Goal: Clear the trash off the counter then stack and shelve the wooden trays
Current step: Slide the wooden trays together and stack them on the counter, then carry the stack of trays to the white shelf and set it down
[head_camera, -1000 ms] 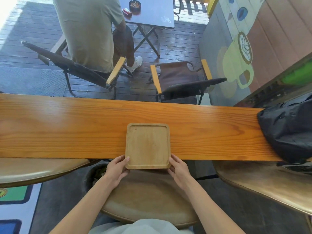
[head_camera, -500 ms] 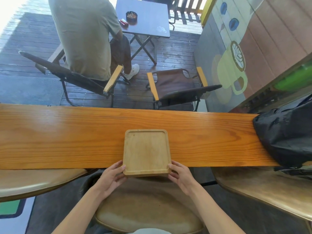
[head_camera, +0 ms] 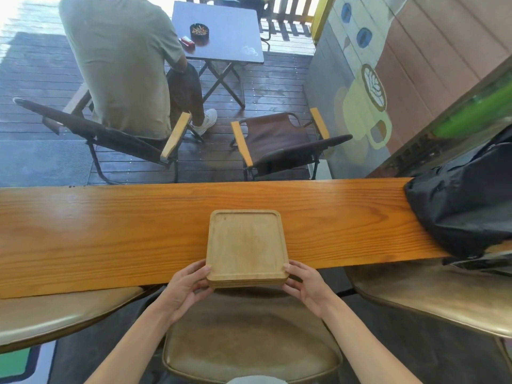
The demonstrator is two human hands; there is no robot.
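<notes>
You are at the stack-and-carry step: no trash shows anywhere on the bench [head_camera: 97,234], and what looks like a stack of wooden trays [head_camera: 246,245] sits at the near edge of the bench, roughly midway along the visible stretch, its near side overhanging that edge slightly. Layered edges show on the front face, so more than one tray seems to be there, though you cannot count them surely. Your left hand [head_camera: 185,286] is curled around the near-left corner of the stack, thumb on the rim and fingers tucked under; your right hand [head_camera: 304,284] mirrors it at the near-right corner. Both hands grip the stack, neither is open or empty. The next move likely calls for a level lift with even pressure from both sides, so the upper tray does not slide off the lower ones, and then a turn toward a shelf, which is not in sight here. The bench is a long, narrow plank of glossy orange wood running left to right. A black bag [head_camera: 465,206] lies over its right end, well apart from the trays. Padded brown stools [head_camera: 249,350] stand below the near edge, one directly under your arms. Beyond the far edge lies a dark decked terrace with two folding chairs, a person seated with their back to you, and a small table [head_camera: 230,31] holding an ashtray [head_camera: 199,31]. A painted coffee cup mural [head_camera: 365,106] covers the wall at right.
</notes>
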